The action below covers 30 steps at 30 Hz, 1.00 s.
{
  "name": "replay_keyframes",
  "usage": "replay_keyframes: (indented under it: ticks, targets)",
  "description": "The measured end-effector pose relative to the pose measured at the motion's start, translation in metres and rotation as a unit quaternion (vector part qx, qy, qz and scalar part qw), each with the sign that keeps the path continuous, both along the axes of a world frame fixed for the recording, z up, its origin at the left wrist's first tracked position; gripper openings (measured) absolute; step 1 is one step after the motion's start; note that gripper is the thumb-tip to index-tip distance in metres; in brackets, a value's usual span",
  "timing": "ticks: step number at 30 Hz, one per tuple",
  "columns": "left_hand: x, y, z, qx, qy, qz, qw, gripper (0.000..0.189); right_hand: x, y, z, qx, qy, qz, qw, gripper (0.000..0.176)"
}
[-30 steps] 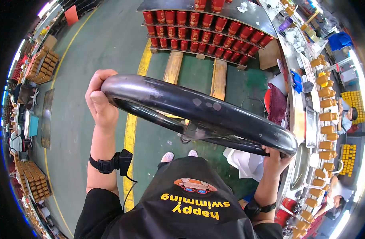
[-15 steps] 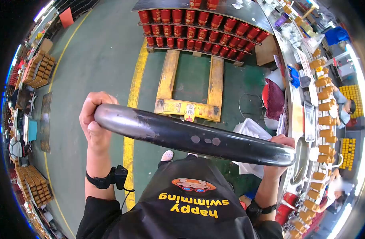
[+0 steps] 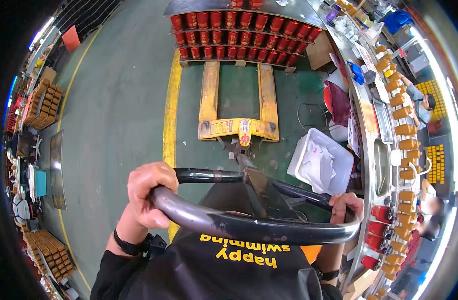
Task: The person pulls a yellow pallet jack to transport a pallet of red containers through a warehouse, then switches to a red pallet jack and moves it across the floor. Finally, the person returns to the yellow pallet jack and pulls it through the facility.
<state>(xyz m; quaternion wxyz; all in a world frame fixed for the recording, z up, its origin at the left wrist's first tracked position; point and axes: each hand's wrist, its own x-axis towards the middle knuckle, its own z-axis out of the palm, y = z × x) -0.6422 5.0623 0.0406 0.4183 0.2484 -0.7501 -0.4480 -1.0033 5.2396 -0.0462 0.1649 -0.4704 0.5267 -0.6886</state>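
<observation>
Here, handle (image 3: 259, 231): a black loop at six o'clock, joined by a shaft (image 3: 258, 187) to the yellow jack (image 3: 221, 127) at twelve.
Left hand (image 3: 151, 192): at eight o'clock, fingers clamped around the handle's near side.
Right hand (image 3: 346, 205): at four o'clock, fingers clamped around the opposite side.
Forks (image 3: 209, 92): pointing to twelve, reaching the foot of the stacked cans (image 3: 231, 37); how far beneath, I cannot tell.
Bin (image 3: 343, 160): at three o'clock, near the right hand.
Grip: the step in hand seems to be controlling the handle two-handed.
Clearance: any next move calls for even hands and room beside the bin.
</observation>
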Motion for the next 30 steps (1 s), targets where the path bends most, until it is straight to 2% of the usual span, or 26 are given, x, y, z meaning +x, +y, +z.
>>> replay_keyframes:
  ticks: [5, 13, 14, 18, 23, 26, 27, 28, 30]
  targets:
    - [0.032, 0.053, -0.002, -0.049, -0.02, -0.036, 0.998, 0.061, 0.027, 0.06, -0.008, -0.013, 0.026, -0.006, 1.0, 0.013]
    - [0.056, 0.139, -0.001, -0.054, -0.044, -0.014, 0.997, 0.059, 0.05, 0.135, -0.012, -0.011, 0.008, -0.018, 1.0, 0.018]
    - [0.059, 0.148, -0.001, -0.049, -0.044, -0.017, 0.998, 0.059, 0.055, 0.14, -0.01, -0.014, 0.04, -0.015, 0.999, 0.01]
    - [0.069, 0.174, -0.001, -0.057, -0.028, -0.004, 0.998, 0.061, 0.069, 0.168, -0.002, 0.004, 0.034, -0.038, 0.999, 0.011]
    - [0.062, 0.165, 0.002, -0.081, 0.006, 0.013, 0.997, 0.061, 0.066, 0.163, 0.01, 0.003, 0.039, -0.028, 0.999, 0.012]
    - [0.055, 0.137, 0.01, -0.087, 0.002, 0.042, 0.995, 0.06, 0.055, 0.152, 0.0, -0.013, -0.066, -0.023, 0.997, 0.012]
    - [0.053, 0.121, 0.013, -0.095, -0.001, 0.034, 0.995, 0.058, 0.064, 0.14, 0.009, 0.005, -0.069, -0.082, 0.994, 0.012]
    - [0.046, 0.108, 0.019, -0.102, -0.018, 0.039, 0.994, 0.067, 0.07, 0.13, 0.019, 0.046, -0.064, -0.146, 0.986, 0.009]
    - [0.038, 0.08, 0.022, -0.092, -0.035, 0.026, 0.995, 0.066, 0.07, 0.112, 0.025, 0.033, -0.039, -0.182, 0.982, 0.007]
